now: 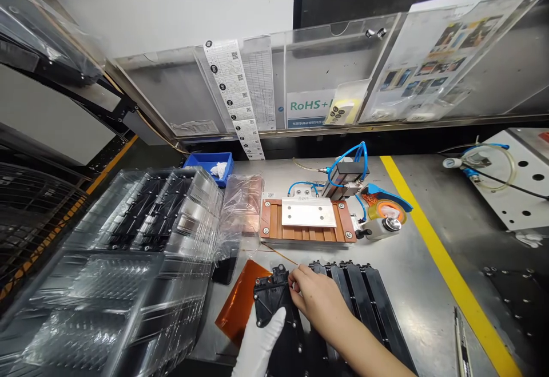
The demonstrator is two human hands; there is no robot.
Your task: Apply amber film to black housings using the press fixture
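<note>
In a white glove, my left hand point(262, 340) grips a black plastic housing point(278, 302) from its left side, the thumb lying across its face. The housing is tilted up off the bench and has small round studs along its edges. My bare right hand point(315, 297) is closed in a pinch at the housing's upper right edge. Whatever lies between those fingertips is hidden. An orange translucent film sheet point(242, 294) lies just left of the housing. Several long black plastic parts point(364, 297) are lined up on the bench to the right, partly behind my right forearm.
Stacked clear plastic trays point(180, 285) fill the left, with black parts point(148, 211) in the top one. A press fixture point(309, 217) with blue hoses stands behind my hands. Beside it are tape rolls point(388, 212) and a bottle point(381, 229). Tweezers point(462, 342) lie at right.
</note>
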